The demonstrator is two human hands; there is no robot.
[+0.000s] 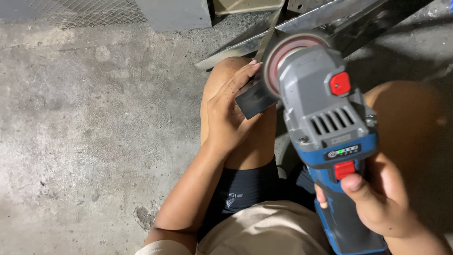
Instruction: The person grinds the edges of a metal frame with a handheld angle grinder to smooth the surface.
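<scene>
My right hand (382, 198) grips the blue body of a cordless angle grinder (325, 118), thumb by its red switch. The grinder's grey head and reddish disc (278, 59) sit against the edge of a small dark metal plate (255, 100). My left hand (229, 111) holds that plate, resting it on my left knee (222, 75). I am crouched over a concrete floor.
Long shiny metal angle bars (245, 45) lie on the floor just beyond my knee. A grey block (174, 14) and wire mesh (80, 12) stand at the top left. Rough concrete floor (85, 132) stretches to the left.
</scene>
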